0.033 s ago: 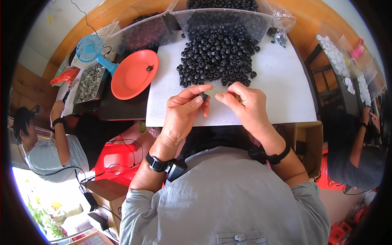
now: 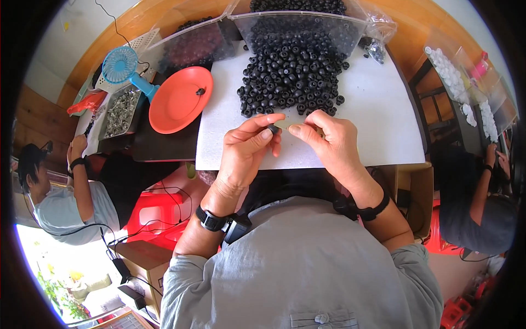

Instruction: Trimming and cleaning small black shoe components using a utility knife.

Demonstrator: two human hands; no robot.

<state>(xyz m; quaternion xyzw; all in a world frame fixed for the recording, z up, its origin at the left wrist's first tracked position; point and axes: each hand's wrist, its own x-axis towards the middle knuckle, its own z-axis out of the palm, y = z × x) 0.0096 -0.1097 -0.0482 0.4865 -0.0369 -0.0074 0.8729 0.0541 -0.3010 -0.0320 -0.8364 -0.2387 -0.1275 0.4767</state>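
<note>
My left hand [image 2: 245,145] pinches a small black rounded piece [image 2: 273,129] between thumb and fingers, just above the near part of a white sheet [image 2: 378,115]. From the right, my right hand [image 2: 331,143] grips a thin, pale, blade-like thing [image 2: 284,125] whose tip meets the black piece. Most of that thin thing is hidden by my fingers, so its kind is unclear. Just beyond both hands lies a heap of similar black rounded pieces with holes [image 2: 290,82], spilling from a clear plastic bin [image 2: 307,22].
On the left are an orange-red dish [image 2: 172,107] with a small dark piece in it, a blue fan [image 2: 121,66] and a tray of small metallic bits [image 2: 121,112]. A clear bag [image 2: 379,27] sits at the back right. Co-workers sit at left [image 2: 82,192] and right [image 2: 476,203].
</note>
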